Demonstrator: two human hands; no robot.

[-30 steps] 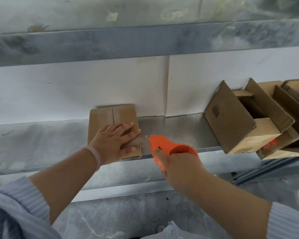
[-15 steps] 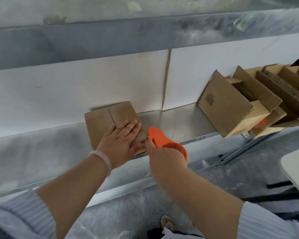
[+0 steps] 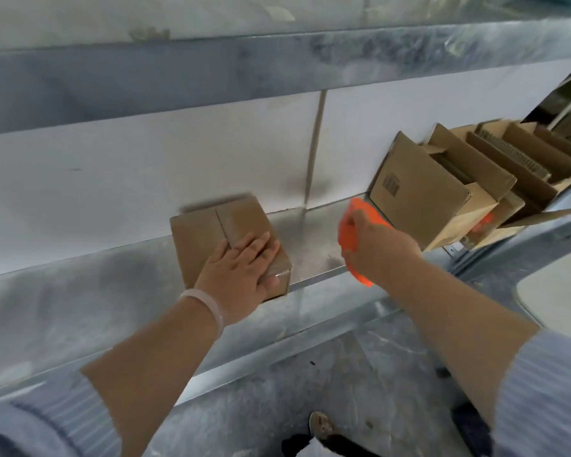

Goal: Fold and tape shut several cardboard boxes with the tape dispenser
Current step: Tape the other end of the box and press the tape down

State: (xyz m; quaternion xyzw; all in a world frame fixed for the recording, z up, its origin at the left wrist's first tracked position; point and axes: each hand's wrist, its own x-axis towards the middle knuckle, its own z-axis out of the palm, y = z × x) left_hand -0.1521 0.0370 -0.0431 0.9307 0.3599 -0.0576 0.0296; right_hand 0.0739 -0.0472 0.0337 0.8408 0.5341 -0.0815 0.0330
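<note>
Your left hand (image 3: 238,275) lies flat on the box (image 3: 211,235) at centre frame, fingers straight and pressing its top near the right edge. The box sits on the shelf (image 3: 310,255) with its flaps folded down and meeting at a seam. Your right hand (image 3: 381,255) is clenched round the orange dispenser (image 3: 351,232), right of centre, clear of the box and just in front of the open boxes (image 3: 419,192) leaning in the upper right.

By the look of it, you are at the taping step for this box. The picture is too blurred to tell whether tape already covers the seam. If it is bare, keep the flaps pinned, bring the dispenser to one end of the seam, press it down and draw it along the full length. If it is sealed, the next move is likely to set this box aside and pull one of the open boxes over for folding
</note>
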